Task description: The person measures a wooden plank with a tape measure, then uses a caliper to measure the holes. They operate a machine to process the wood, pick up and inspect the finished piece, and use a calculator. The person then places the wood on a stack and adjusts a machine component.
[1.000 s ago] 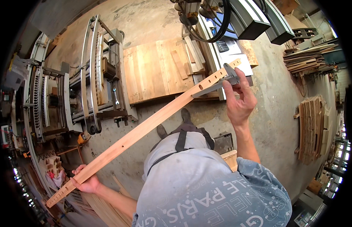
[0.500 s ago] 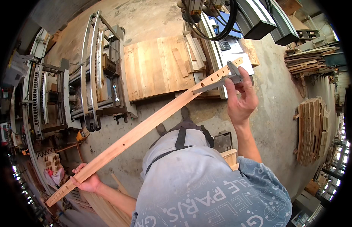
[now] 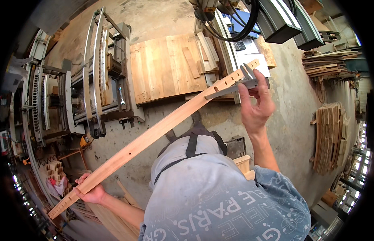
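Note:
A long, narrow wooden strip (image 3: 155,130) runs slantwise across the view, from lower left to upper right. Several slots are cut near both its ends, and one small round hole sits along its length. Its lower left part is gripped by my left hand (image 3: 90,190), fingers wrapped round the edge. My right hand (image 3: 257,104) pinches a grey metal caliper (image 3: 227,91) between thumb and fingers at the strip's far right end. The caliper's jaws lie against the slotted part, and its beam stretches back along the strip.
A wide wooden panel (image 3: 167,68) with loose strips lies beyond the strip. Left of it stands a metal machine frame (image 3: 96,72) with a wrench (image 3: 121,96). Metal beams and cables (image 3: 281,26) hang at upper right. Stacked boards (image 3: 329,138) stand on the right.
The caliper and both hands hold nearly the same place on the strip. The surroundings have shifted very slightly in view.

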Demonstrator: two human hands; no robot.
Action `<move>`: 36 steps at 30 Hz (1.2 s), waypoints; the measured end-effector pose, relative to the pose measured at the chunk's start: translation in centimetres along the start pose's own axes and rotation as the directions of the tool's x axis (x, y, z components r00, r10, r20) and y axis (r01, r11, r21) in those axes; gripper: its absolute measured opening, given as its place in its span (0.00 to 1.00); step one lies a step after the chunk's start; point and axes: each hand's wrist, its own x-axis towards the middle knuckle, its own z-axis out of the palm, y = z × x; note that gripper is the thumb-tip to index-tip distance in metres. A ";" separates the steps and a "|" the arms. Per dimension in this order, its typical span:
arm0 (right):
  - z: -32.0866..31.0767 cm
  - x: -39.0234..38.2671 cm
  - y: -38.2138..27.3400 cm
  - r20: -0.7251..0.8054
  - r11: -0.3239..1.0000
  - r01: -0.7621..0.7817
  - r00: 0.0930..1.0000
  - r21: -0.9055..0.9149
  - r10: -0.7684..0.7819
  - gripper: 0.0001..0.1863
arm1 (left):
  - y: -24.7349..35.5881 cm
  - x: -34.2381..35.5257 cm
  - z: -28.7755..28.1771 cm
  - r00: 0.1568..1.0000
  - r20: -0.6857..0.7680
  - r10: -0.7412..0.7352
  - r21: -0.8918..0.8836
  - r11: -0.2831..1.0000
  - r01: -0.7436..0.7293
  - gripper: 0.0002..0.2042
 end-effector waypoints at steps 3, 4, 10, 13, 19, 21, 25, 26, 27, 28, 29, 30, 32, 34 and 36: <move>0.9 -1.0 1.0 -0.003 0.999 0.023 1.000 0.029 -0.023 0.32 | -0.2 0.0 0.2 1.000 0.003 -0.007 -0.020 1.000 0.007 0.12; 1.0 -1.1 1.3 -0.013 0.998 0.041 0.999 0.044 -0.041 0.34 | -0.4 0.1 0.5 1.000 0.006 -0.011 -0.014 1.000 0.011 0.12; 0.1 -0.6 0.5 0.028 1.000 0.013 1.000 0.014 -0.013 0.38 | 0.1 0.2 -0.1 1.000 -0.019 -0.001 -0.002 1.000 0.001 0.12; 0.1 -0.6 0.9 0.004 0.998 0.039 0.999 0.044 -0.039 0.37 | 0.1 0.2 0.1 0.999 -0.031 -0.014 -0.004 1.000 0.014 0.11; 0.2 -0.6 0.9 -0.002 0.995 0.098 0.995 0.017 -0.098 0.36 | 0.0 0.2 0.2 0.999 -0.026 -0.029 -0.004 1.000 0.029 0.11; 0.4 -0.5 0.8 -0.008 0.992 0.126 0.992 0.008 -0.125 0.35 | 0.0 0.2 0.1 0.999 -0.012 -0.030 -0.006 1.000 0.030 0.11; 0.6 -0.3 0.4 0.000 0.983 0.170 0.985 -0.069 -0.171 0.31 | 0.0 0.1 0.3 1.000 0.010 -0.019 -0.005 1.000 0.019 0.12; 0.6 -0.1 0.3 0.010 0.977 0.183 0.983 -0.105 -0.183 0.30 | 0.0 0.1 0.4 1.000 0.014 -0.015 -0.008 1.000 0.015 0.12; 0.5 -0.1 0.2 -0.004 0.981 0.164 0.986 -0.101 -0.165 0.29 | 0.0 0.1 0.4 1.000 0.008 -0.016 -0.011 1.000 0.016 0.12; 0.5 -0.2 0.1 -0.017 0.985 0.145 0.989 -0.097 -0.147 0.27 | 0.0 0.2 0.5 1.000 0.002 -0.017 -0.013 1.000 0.017 0.12; 0.5 -0.4 0.1 -0.031 0.988 0.123 0.991 -0.093 -0.126 0.26 | 0.1 0.2 0.6 1.000 -0.004 -0.018 -0.014 1.000 0.018 0.12; 0.5 -0.5 0.2 -0.042 0.989 0.121 0.991 -0.090 -0.125 0.26 | 0.1 0.1 0.6 1.000 -0.014 -0.018 -0.022 1.000 0.017 0.12; 0.6 -0.6 0.3 -0.062 0.989 0.117 0.990 -0.088 -0.123 0.25 | 0.0 0.0 0.8 0.999 -0.035 -0.020 -0.040 0.999 0.019 0.12; 0.6 -0.5 0.1 -0.057 0.992 0.101 0.993 -0.080 -0.106 0.25 | -0.2 -0.2 0.9 0.999 -0.034 -0.018 -0.037 0.999 0.017 0.12; 0.7 -0.6 0.0 -0.049 0.993 0.090 0.994 -0.081 -0.095 0.25 | -0.2 -0.3 0.9 0.999 -0.027 -0.019 -0.041 0.999 0.018 0.12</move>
